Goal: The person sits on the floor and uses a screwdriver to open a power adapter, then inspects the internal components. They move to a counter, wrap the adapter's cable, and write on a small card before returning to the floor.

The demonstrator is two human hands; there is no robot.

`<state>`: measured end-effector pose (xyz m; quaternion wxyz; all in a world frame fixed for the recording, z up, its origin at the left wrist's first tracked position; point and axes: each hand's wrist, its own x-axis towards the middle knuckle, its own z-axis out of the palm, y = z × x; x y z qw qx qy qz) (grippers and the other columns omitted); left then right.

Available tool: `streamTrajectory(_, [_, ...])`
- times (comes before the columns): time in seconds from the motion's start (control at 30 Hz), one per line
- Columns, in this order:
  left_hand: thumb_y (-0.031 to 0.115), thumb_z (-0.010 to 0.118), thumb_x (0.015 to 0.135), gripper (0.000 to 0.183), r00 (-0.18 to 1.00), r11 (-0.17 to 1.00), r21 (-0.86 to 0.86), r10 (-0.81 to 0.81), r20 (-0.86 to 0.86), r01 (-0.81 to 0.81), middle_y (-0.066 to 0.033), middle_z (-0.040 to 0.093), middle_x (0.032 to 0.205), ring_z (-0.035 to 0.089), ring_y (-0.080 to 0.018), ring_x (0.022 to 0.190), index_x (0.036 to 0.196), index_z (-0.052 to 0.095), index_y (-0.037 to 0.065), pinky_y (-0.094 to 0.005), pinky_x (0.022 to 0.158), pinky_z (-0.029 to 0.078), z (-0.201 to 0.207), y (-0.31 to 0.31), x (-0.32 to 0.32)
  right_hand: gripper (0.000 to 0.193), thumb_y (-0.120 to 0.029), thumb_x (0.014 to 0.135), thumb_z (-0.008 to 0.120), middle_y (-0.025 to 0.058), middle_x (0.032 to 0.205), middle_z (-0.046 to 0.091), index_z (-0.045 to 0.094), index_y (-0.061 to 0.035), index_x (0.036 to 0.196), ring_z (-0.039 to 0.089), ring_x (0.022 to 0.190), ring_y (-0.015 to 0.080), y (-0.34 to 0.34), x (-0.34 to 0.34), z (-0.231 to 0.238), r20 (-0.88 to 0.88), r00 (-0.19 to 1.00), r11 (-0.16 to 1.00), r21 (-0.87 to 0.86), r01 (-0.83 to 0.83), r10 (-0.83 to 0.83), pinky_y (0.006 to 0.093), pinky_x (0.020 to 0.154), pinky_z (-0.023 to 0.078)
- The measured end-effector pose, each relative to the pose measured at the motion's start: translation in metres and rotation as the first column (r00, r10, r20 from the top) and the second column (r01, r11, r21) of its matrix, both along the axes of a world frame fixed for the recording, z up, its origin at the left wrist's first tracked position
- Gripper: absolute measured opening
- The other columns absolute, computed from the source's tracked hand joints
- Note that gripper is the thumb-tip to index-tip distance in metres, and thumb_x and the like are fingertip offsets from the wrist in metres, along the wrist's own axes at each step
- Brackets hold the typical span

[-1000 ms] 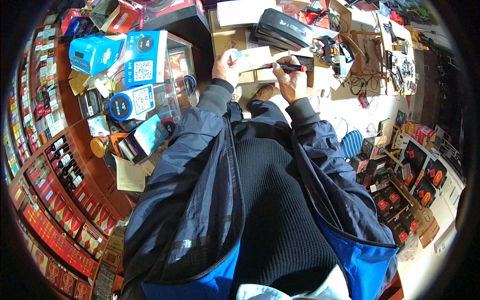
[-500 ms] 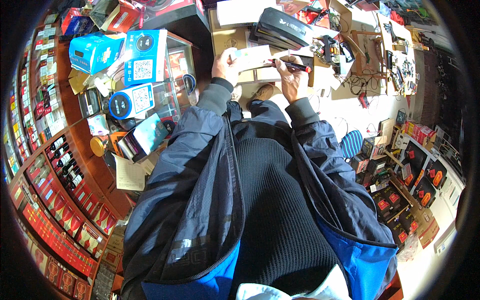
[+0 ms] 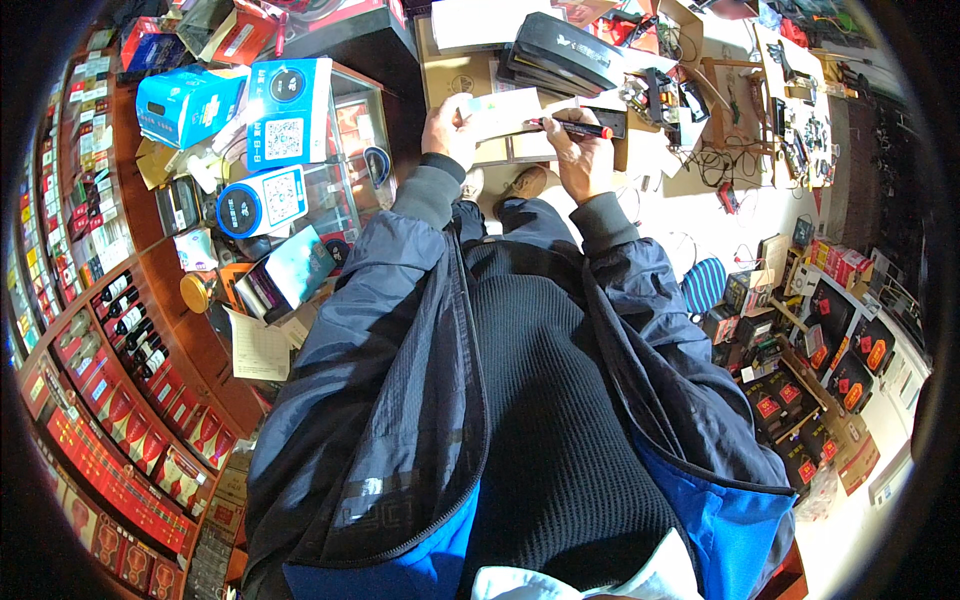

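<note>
My left hand (image 3: 449,130) pinches the left end of a white card (image 3: 502,112), which lies in bright light. Between the fingers of my right hand (image 3: 584,160) is a black marker pen (image 3: 578,128) with a red end pointing right. Its tip points left, close to the card's right edge; whether it touches the card I cannot tell. Beyond both hands a long black box (image 3: 567,52) rests on other flat boxes.
At left, a glass display case (image 3: 345,190) carries blue payment-code signs (image 3: 289,112) and a blue carton (image 3: 192,105). Shelves of packaged goods (image 3: 125,420) line the far left. Cables (image 3: 715,172) lie on the floor at right, near a wooden stool (image 3: 738,105). A striped cushion-like thing (image 3: 704,287) sits beside my right sleeve.
The marker pen has shifted slightly left and tilted in my right hand. The card is turned a little and shows more of its white face. My left hand is almost unmoved.
</note>
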<state>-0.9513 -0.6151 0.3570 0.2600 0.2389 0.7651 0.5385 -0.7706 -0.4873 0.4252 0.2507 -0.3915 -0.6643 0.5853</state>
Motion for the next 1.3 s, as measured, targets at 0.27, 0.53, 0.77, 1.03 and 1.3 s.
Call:
streamTrajectory(0.27, [0.005, 0.069, 0.089, 0.031, 0.993, 1.0, -0.016, -0.026, -0.118, 0.024, -0.0195, 0.073, 0.099, 0.073, -0.0284, 0.086, 0.12, 0.068, 0.006, -0.0387, 0.074, 0.058, 0.011, -0.001, -0.002, 0.025, -0.022, 0.097, 0.074, 0.005, 0.091, 0.064, 0.061, -0.0019, 0.104, 0.057, 0.083, 0.0116, -0.005, 0.001, 0.025, -0.06, 0.996, 0.997, -0.025, 0.066, -0.068, 0.0295, 0.078, 0.049])
streamTrajectory(0.53, [0.007, 0.07, 0.095, 0.034, 0.997, 0.996, -0.04, -0.081, -0.004, 0.081, -0.0162, 0.071, 0.114, 0.073, -0.0246, 0.102, 0.128, 0.065, 0.005, -0.0368, 0.079, 0.062, 0.003, -0.003, -0.005, 0.025, -0.021, 0.097, 0.074, 0.0062, 0.092, 0.067, 0.063, 0.0006, 0.105, 0.06, 0.084, 0.0124, -0.008, -0.002, 0.041, -0.034, 0.995, 0.994, -0.058, 0.09, -0.093, 0.0295, 0.079, 0.05])
streamTrajectory(0.77, [0.005, 0.068, 0.095, 0.033, 0.994, 0.995, -0.061, -0.074, 0.08, 0.079, -0.0152, 0.072, 0.116, 0.073, -0.0235, 0.102, 0.128, 0.065, 0.005, -0.0365, 0.072, 0.064, -0.008, -0.003, -0.005, 0.024, -0.017, 0.097, 0.075, 0.0051, 0.092, 0.068, 0.063, 0.0021, 0.106, 0.06, 0.084, 0.0104, -0.011, -0.007, 0.033, -0.06, 0.997, 0.995, -0.091, 0.042, -0.048, 0.027, 0.079, 0.05])
streamTrajectory(1.03, [0.005, 0.071, 0.094, 0.034, 0.996, 0.992, -0.096, -0.089, -0.028, 0.086, -0.0148, 0.072, 0.115, 0.072, -0.0228, 0.104, 0.127, 0.065, 0.004, -0.0348, 0.084, 0.06, -0.009, -0.004, -0.004, 0.021, -0.017, 0.098, 0.074, 0.0032, 0.091, 0.067, 0.065, 0.0013, 0.103, 0.059, 0.083, 0.0083, -0.009, -0.007, 0.021, 0.105, 0.994, 0.997, 0.079, -0.023, 0.014, 0.0261, 0.078, 0.05])
streamTrajectory(1.3, [0.013, 0.075, 0.087, 0.035, 0.999, 1.0, -0.01, 0.007, 0.05, -0.006, -0.0167, 0.071, 0.099, 0.071, -0.0273, 0.087, 0.121, 0.069, 0.01, -0.0391, 0.076, 0.057, -0.019, -0.002, 0.0, 0.019, -0.015, 0.097, 0.074, 0.0033, 0.088, 0.067, 0.065, 0.0008, 0.103, 0.059, 0.082, 0.0087, -0.008, -0.006, 0.014, 0.034, 0.999, 0.998, 0.061, -0.016, 0.014, 0.026, 0.077, 0.05])
